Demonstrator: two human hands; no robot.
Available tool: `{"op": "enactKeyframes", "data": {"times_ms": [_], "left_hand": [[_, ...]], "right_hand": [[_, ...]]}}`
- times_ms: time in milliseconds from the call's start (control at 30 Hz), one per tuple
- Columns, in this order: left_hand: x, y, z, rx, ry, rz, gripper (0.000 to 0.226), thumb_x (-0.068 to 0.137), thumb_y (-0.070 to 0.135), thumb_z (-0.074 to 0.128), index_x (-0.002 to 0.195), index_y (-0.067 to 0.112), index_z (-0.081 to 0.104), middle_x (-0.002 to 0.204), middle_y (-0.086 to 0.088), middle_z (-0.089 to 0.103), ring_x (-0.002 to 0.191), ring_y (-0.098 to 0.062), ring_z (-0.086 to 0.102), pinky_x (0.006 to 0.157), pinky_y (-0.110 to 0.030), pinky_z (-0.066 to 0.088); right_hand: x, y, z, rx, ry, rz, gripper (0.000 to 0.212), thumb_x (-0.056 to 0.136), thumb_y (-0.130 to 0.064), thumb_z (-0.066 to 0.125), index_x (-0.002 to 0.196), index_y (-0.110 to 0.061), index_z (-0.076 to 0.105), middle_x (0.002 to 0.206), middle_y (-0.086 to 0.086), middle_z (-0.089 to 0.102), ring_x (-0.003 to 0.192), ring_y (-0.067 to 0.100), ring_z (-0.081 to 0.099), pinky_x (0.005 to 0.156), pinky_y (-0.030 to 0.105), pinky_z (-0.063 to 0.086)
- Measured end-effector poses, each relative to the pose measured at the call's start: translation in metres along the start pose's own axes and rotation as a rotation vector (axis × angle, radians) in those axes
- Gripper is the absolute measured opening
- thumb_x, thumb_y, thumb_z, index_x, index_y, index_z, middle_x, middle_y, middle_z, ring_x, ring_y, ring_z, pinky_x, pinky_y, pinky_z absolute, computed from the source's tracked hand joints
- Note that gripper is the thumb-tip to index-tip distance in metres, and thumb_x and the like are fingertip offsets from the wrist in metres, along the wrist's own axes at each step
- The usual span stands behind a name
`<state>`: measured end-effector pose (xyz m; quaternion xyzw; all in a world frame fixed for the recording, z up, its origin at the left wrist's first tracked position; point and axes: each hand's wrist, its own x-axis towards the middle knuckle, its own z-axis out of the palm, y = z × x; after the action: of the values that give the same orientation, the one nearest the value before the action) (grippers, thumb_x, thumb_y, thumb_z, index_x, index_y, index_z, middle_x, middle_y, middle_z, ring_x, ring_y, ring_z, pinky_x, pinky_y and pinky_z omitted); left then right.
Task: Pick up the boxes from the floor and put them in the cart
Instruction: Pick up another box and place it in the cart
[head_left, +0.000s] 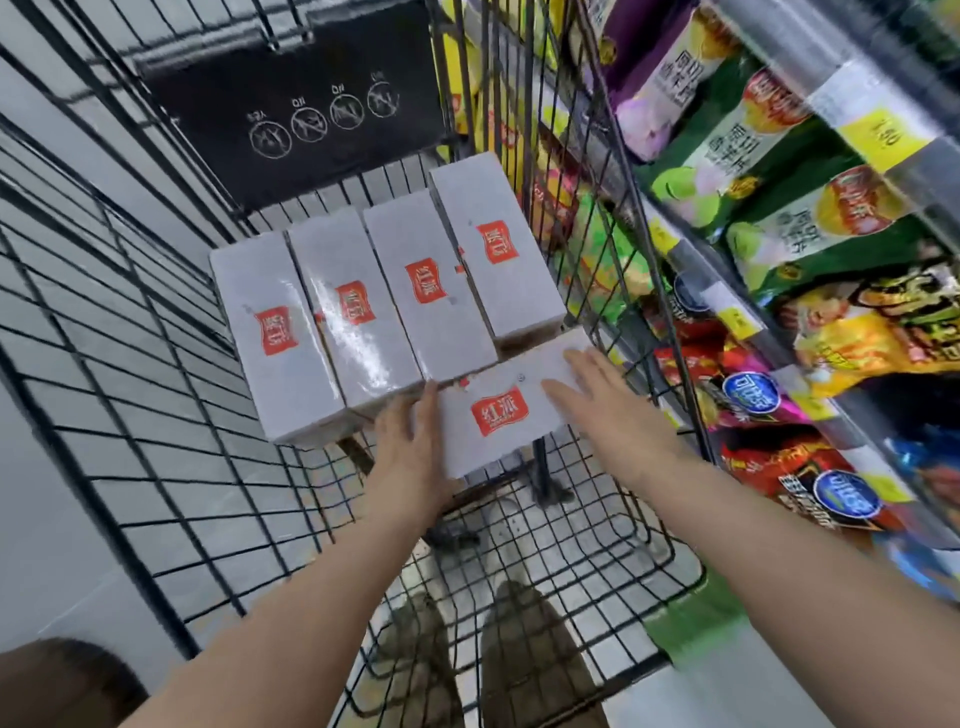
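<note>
Several white boxes with red labels (353, 312) lie side by side on the floor of the black wire cart (156, 415). One more white box (511, 400) lies crosswise in front of them, near the cart's right wall. My left hand (410, 447) presses against that box's left end, fingers together. Flat on the top of the same box, toward its right end, rests my right hand (592, 400). Both hands hold this box between them inside the cart.
A black sign with round icons (311, 114) hangs at the cart's far end. Store shelves with snack bags (779, 208) run close along the cart's right side. Grey tiled floor (47, 519) lies to the left. My shoes (519, 649) show beneath the cart's mesh.
</note>
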<state>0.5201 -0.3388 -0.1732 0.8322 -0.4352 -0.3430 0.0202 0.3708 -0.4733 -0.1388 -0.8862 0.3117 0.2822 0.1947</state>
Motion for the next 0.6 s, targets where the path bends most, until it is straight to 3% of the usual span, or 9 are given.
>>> {"op": "enactKeyframes", "data": {"times_ms": [67, 167, 333, 467, 600], "left_hand": [[0.011, -0.005, 0.008, 0.024, -0.083, -0.011, 0.081, 0.087, 0.010, 0.053, 0.142, 0.012, -0.007, 0.151, -0.013, -0.005, 0.139, -0.032, -0.002, 0.115, -0.039, 0.008], [0.017, -0.014, 0.006, 0.059, -0.235, -0.008, 0.080, 0.088, 0.000, 0.046, 0.141, 0.018, -0.010, 0.150, -0.015, -0.019, 0.138, -0.033, -0.018, 0.114, -0.040, 0.006], [0.019, -0.019, -0.003, 0.057, -0.308, 0.039, 0.074, 0.089, 0.002, 0.046, 0.142, 0.018, -0.004, 0.151, -0.012, -0.021, 0.138, -0.033, -0.018, 0.114, -0.043, 0.003], [0.008, -0.017, -0.017, -0.007, -0.213, 0.111, 0.061, 0.089, 0.006, 0.047, 0.141, 0.017, 0.017, 0.153, -0.009, -0.006, 0.141, -0.029, -0.003, 0.115, -0.040, 0.008], [-0.015, -0.010, -0.037, -0.087, -0.128, 0.243, 0.051, 0.087, 0.008, 0.051, 0.135, 0.014, 0.033, 0.150, -0.010, 0.018, 0.138, -0.028, 0.016, 0.113, -0.038, 0.015]], "right_hand": [[0.002, -0.001, 0.012, 0.051, -0.075, 0.018, 0.081, 0.079, 0.018, 0.040, 0.142, -0.021, 0.007, 0.154, 0.004, -0.013, 0.142, 0.021, -0.011, 0.112, 0.035, 0.020], [0.002, -0.002, 0.027, 0.077, -0.170, -0.003, 0.075, 0.083, 0.011, 0.043, 0.142, -0.016, 0.007, 0.154, 0.005, -0.012, 0.142, 0.021, -0.007, 0.114, 0.033, 0.013], [-0.002, -0.008, 0.030, 0.120, -0.189, 0.028, 0.064, 0.089, -0.004, 0.043, 0.142, -0.015, 0.008, 0.154, 0.005, -0.011, 0.142, 0.023, -0.006, 0.117, 0.036, 0.011], [-0.015, -0.015, 0.026, 0.261, -0.137, 0.073, 0.056, 0.092, -0.009, 0.039, 0.142, -0.016, 0.013, 0.154, 0.004, 0.000, 0.142, 0.020, 0.005, 0.113, 0.030, 0.013], [-0.047, -0.027, 0.016, 0.525, 0.011, 0.143, 0.050, 0.092, -0.012, 0.043, 0.139, -0.019, 0.028, 0.149, 0.004, 0.027, 0.136, 0.017, 0.026, 0.111, 0.028, 0.022]]}}
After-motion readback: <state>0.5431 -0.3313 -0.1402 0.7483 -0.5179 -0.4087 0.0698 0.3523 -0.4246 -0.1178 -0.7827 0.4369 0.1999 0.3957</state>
